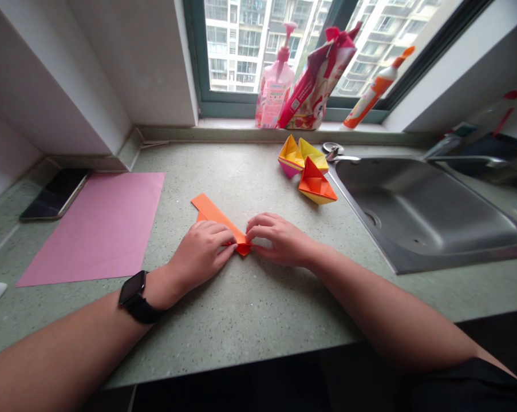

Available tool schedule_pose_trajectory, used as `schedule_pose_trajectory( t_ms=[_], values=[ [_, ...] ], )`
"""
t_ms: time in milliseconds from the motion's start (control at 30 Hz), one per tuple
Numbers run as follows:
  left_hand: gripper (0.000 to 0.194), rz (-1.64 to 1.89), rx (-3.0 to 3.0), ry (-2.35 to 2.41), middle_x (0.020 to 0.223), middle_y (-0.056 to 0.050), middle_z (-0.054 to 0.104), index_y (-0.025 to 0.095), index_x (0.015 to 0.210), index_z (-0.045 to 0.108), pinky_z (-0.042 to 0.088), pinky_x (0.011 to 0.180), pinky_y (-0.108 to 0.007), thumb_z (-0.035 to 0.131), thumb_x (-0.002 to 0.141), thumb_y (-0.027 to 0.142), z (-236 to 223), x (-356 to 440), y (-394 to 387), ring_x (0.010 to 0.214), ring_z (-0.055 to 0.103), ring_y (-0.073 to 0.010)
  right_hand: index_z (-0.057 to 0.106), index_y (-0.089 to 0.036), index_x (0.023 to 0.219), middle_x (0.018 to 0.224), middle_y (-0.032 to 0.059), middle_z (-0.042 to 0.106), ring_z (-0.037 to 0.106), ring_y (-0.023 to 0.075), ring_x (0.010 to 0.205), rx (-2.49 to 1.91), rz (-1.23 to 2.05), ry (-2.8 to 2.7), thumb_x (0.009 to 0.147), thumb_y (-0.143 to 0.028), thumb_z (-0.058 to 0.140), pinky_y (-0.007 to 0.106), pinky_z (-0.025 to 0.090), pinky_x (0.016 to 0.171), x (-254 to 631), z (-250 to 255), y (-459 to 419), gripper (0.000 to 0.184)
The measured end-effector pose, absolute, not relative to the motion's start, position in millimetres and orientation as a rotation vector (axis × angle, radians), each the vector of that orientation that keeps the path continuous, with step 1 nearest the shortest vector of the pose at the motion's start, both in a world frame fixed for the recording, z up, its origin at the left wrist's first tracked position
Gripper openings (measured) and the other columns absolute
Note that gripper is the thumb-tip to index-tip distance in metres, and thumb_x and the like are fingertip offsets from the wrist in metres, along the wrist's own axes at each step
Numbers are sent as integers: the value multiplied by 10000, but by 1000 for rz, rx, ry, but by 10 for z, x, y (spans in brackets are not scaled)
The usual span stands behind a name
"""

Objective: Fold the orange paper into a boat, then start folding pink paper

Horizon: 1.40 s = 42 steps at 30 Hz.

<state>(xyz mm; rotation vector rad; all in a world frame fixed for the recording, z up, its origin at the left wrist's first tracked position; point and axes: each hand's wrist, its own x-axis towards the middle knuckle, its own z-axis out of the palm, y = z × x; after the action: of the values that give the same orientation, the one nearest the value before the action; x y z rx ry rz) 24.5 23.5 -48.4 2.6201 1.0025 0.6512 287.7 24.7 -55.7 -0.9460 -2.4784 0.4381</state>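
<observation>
A folded strip of orange paper point(217, 216) lies on the speckled countertop, running from upper left to a small pointed fold at its near end. My left hand point(204, 246) pinches the near end from the left, its fingers covering part of the strip. From the right, my right hand point(277, 237) has thumb and fingers closed on the same folded end. Both hands rest low on the counter, close together. Beyond them stand folded paper boats: a red-orange one point(316, 184), a yellow one point(312, 153) and a yellow-and-magenta one point(291, 155).
A pink paper sheet point(107, 229) lies to the left, with a phone point(56, 193) at its far corner. At right is a steel sink point(430, 212). A pump bottle point(275, 88), a red bag point(320, 83) and an orange-white bottle point(376, 91) stand on the windowsill.
</observation>
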Motion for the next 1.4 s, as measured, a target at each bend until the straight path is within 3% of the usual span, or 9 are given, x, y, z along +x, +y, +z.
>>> schedule_pose_trajectory(
  t_ms=[67, 400, 667, 1400],
  values=[
    [131, 634, 2641, 1025, 971, -42, 795, 216, 913, 737, 523, 879, -404, 683, 1029, 240, -478, 248, 231, 924, 708, -239, 732, -258, 1012, 1139, 68, 752, 686, 234, 1081, -981, 441, -2472, 1016, -285, 720, 408, 531, 958, 2856, -558, 239, 30],
    [143, 609, 2592, 1021, 963, -50, 771, 211, 904, 725, 521, 828, -386, 672, 1035, 232, -472, 272, 236, 890, 675, -233, 689, -250, 1069, 1187, 98, 705, 639, 271, 1102, -1149, 422, -2476, 911, -465, 880, 449, 520, 980, 2763, -574, 156, 329],
    [203, 650, 2501, 1001, 1024, -66, 752, 205, 877, 715, 542, 883, -404, 628, 1054, 254, -474, 289, 202, 951, 669, -243, 735, -259, 978, 1173, 72, 714, 659, 240, 1091, -1065, 496, -2466, 994, -264, 755, 422, 517, 971, 2835, -520, 200, 26],
    [275, 636, 2414, 1082, 1033, -58, 675, 201, 798, 702, 561, 902, -402, 642, 1053, 285, -532, 346, 267, 923, 650, -216, 760, -249, 950, 1153, 87, 701, 631, 263, 1129, -1212, 576, -2412, 1019, -317, 725, 459, 499, 1051, 2836, -507, 228, 103]
  ],
)
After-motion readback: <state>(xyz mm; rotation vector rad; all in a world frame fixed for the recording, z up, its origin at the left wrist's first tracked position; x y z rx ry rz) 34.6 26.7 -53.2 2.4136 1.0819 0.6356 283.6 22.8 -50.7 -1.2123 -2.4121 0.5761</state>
